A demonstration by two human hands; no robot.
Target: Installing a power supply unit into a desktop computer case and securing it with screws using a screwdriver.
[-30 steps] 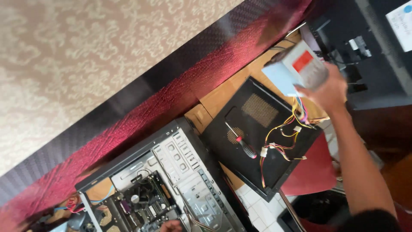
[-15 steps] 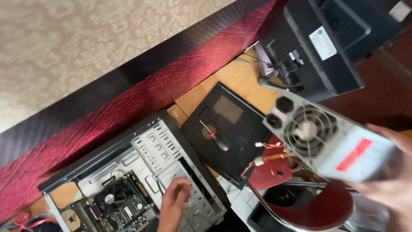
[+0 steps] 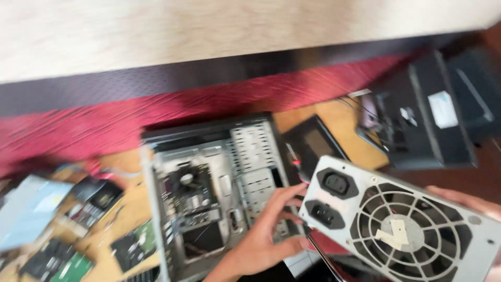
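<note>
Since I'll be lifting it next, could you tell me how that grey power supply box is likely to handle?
The power supply is probably rigid and heavy for its size, given its metal casing. Both the left hand and right hand touch it. Its smooth sides may slip.

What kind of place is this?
Probably a computer repair workbench. An open computer case lies on the wooden table, loose circuit boards sit beside it, and both hands hold a power supply.
</note>
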